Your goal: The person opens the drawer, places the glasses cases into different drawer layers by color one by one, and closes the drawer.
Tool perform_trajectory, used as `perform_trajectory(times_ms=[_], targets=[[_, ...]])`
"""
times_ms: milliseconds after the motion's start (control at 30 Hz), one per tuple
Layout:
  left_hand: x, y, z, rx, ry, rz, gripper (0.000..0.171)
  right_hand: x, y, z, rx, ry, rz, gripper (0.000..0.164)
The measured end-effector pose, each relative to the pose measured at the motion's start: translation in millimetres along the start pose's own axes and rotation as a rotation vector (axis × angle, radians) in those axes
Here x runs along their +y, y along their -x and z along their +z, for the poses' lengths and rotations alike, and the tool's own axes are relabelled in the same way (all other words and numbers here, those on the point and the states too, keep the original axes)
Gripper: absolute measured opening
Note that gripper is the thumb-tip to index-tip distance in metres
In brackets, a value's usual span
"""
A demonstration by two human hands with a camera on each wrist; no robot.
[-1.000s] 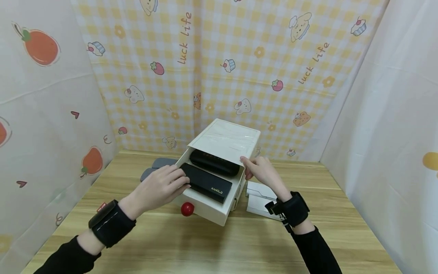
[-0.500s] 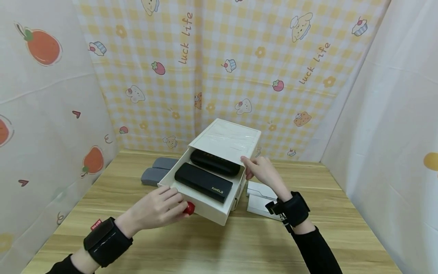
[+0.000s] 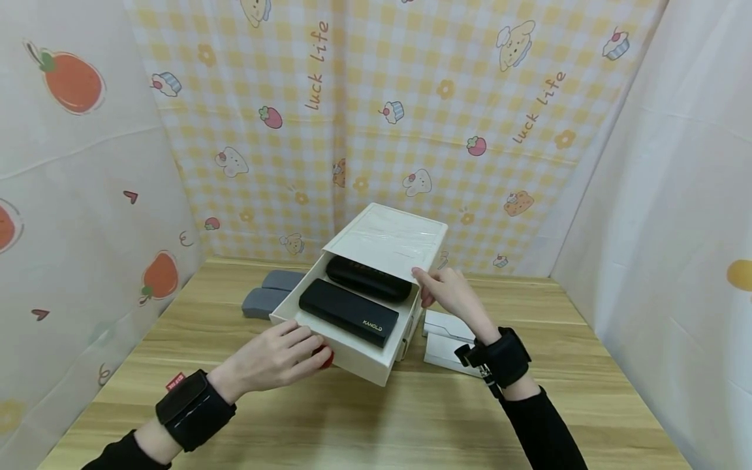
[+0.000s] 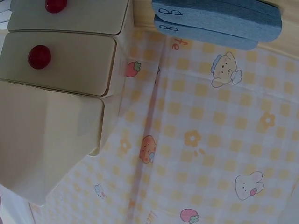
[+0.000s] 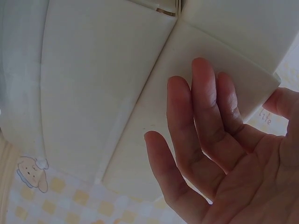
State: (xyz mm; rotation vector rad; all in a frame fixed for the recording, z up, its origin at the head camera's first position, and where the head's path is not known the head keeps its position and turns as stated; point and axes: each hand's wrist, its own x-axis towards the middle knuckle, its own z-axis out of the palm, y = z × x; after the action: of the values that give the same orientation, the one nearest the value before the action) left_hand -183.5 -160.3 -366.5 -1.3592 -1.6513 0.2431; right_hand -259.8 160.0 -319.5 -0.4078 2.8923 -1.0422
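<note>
A small white drawer cabinet (image 3: 390, 235) stands mid-table, its top drawer (image 3: 358, 362) pulled out. Inside lies a flat black case lettered KANOLD (image 3: 349, 311), with a rounded black case (image 3: 369, 279) behind it. My left hand (image 3: 279, 356) is at the drawer front, fingers round its red knob (image 3: 326, 359), which they partly hide. That hand does not show in the left wrist view. My right hand (image 3: 451, 292) holds the cabinet's front right edge. In the right wrist view its fingers (image 5: 204, 93) lie along the cabinet's side, the thumb round the corner.
Two grey-blue glasses cases (image 3: 267, 302) lie left of the cabinet. White box-like cases (image 3: 449, 346) lie to its right, beside my right wrist. Lower drawers with red knobs (image 4: 39, 57) are closed under the pulled-out one. A patterned cloth (image 3: 399, 130) hangs behind.
My left hand has left the KANOLD case in the drawer and come down to the red knob. The right hand, cabinet and drawer stay about where they were.
</note>
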Motion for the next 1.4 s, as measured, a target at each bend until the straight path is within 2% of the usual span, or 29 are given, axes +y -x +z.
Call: perform_trajectory(times_ms=[200,633,1333,1400], targets=[[-5.5,-4.5,1.1,0.036,0.017,-0.024,0.028,-0.7,-0.7,-0.1,0.005,0.000,0.010,0.059],[-11.8,-8.0,7.1,0.043,0.006,-0.037,0.033,-0.5,0.7,0.7,0.010,0.003,0.008,0.060],[-18.5,-11.7,24.4,0.011,-0.008,-0.070,0.034,0.0,0.4,1.8,0.012,-0.011,-0.011,0.059],[-19.8,-12.5,26.3,-0.003,-0.010,-0.072,0.030,0.2,0.5,2.0,0.014,-0.013,-0.012,0.059]])
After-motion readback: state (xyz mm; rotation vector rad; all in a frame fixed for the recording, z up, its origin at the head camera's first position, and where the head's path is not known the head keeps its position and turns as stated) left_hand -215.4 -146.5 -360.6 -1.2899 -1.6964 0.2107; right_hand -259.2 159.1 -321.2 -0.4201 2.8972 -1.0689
